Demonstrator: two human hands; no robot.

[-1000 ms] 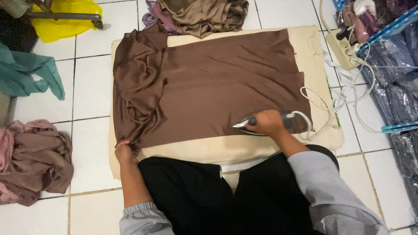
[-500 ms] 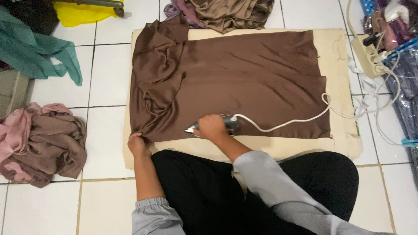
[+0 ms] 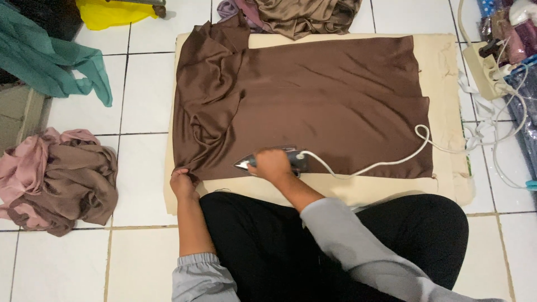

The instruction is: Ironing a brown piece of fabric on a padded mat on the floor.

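R hand (image 3: 272,165) fisted on iron (image 3: 267,160), L hand (image 3: 183,183) pinching brown cloth (image 3: 330,100) near-left corner; keep it taut, glide w/ even pressure.

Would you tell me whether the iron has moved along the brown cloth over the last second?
Yes. The iron in the right hand slid from the brown cloth's right edge leftward, toward the left hand.

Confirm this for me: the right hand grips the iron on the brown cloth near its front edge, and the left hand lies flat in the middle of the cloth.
Not quite. The head view shows the left hand pinching the front left corner of the brown cloth, not lying flat in its middle. The rest holds: the right hand grips the iron near the cloth's front edge.
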